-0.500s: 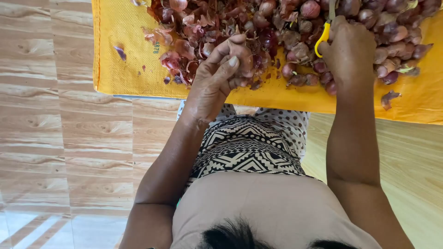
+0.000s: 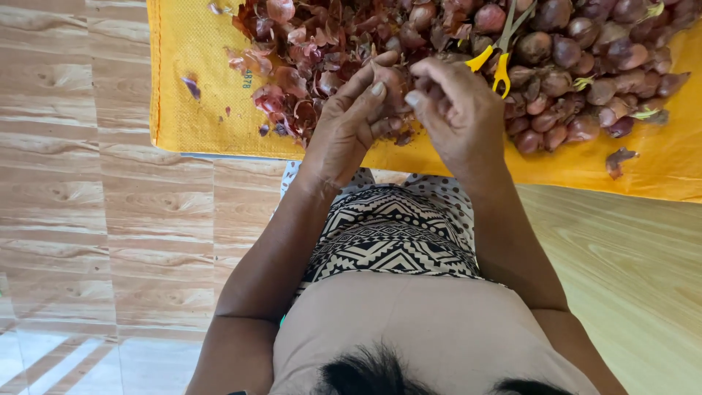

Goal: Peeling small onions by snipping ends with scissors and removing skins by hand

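Peeling is the step we judge to be in hand: our left hand (image 2: 351, 124) curls round one shallot (image 2: 387, 84), fingers closed on it, and holds it up over the near edge of the yellow mat (image 2: 183, 88). Our right hand (image 2: 457, 110) meets it from the other side, fingertips pinched together at the bulb; whether they grip loose skin or only touch it, we cannot tell. Yellow-handled scissors (image 2: 497, 62) lie just beyond the right hand, on the pile of shallots (image 2: 578, 51) toward the mat's far right. Torn skins (image 2: 292, 66) are heaped toward the mat's far left. We judge that the next move calls for a firm hold with the left hand while the right strips the dry skin away, with care not to bruise the bulb.
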